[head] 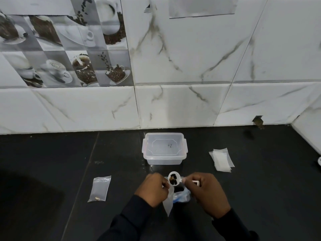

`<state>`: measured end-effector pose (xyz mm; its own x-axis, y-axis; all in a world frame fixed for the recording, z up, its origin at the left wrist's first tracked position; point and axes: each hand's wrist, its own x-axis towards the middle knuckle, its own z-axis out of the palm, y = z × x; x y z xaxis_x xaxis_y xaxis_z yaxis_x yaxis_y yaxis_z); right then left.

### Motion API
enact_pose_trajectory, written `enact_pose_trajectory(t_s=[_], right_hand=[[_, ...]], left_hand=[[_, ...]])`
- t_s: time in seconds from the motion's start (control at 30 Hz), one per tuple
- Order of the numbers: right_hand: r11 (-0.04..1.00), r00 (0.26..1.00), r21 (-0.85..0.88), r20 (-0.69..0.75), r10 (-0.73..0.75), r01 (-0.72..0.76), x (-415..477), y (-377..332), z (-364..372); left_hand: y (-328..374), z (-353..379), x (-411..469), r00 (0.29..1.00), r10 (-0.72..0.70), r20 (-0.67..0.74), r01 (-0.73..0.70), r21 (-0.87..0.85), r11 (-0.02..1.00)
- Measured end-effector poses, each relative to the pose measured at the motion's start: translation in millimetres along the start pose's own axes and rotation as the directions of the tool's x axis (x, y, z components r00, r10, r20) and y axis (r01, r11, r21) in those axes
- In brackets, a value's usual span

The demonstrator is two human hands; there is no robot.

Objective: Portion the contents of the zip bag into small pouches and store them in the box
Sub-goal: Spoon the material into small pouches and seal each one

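We see the left hand's [153, 190] fingers [163, 182] curled and pinching the top of a small clear pouch [168, 201], which hangs down from them. The right hand's [207, 192] fingers [191, 182] are closed on the handle of a white scoop [175, 184]. The scoop's cup holds dark pieces and sits between the two hands, just above the pouch's mouth.

Under the hands the zip bag [182, 196] lies crumpled on the black desk [52, 162], with dark contents showing at its opening. Both sleeves are dark.

Just beyond the hands stands the clear box [164, 158], near the wall, with its lid [164, 143] on. To the right of the box, apart from it, lies a loose pile of empty pouches [221, 160]. To the left of the hands another pouch [99, 187] lies flat on the desk, with something small and brownish in its lower corner. Behind everything rises a white marbled tile wall [191, 66], with coffee-cup picture tiles [69, 49] at upper left.
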<state>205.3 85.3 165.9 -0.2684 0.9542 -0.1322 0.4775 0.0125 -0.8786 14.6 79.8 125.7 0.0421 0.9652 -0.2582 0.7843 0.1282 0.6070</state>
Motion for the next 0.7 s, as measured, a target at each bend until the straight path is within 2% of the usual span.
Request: enact_pose_trajectory(t_s=[0.17,0.27,0.33,0.47,0.57,0.7], right_hand=[[0.955,0.984,-0.258,-0.068,-0.165,0.143,-13,17,26],[0.824,0.927,-0.491,-0.082,-0.367,0.283,-15,37,38],[0.744,0.895,-0.581,-0.059,-0.442,0.329,-15,46,46],[0.584,0.786,-0.713,-0.073,-0.614,0.389,-8,81,60],[0.478,0.660,-0.752,-0.076,-0.747,0.454,-10,86,63],[0.425,0.557,-0.781,-0.120,-0.822,0.458,-10,89,65]], left_hand=[[3,3,6,0.995,-0.086,0.042,0.086,0.010,0.996],[2,5,7,0.994,-0.102,0.041,0.103,-0.021,0.994],[2,5,7,0.993,-0.106,0.042,0.108,-0.035,0.994],[2,5,7,0.993,-0.112,0.028,0.113,-0.057,0.992],[2,6,6,0.992,-0.127,0.019,0.128,-0.075,0.989],[2,7,5,0.990,-0.142,0.005,0.142,-0.109,0.984]])
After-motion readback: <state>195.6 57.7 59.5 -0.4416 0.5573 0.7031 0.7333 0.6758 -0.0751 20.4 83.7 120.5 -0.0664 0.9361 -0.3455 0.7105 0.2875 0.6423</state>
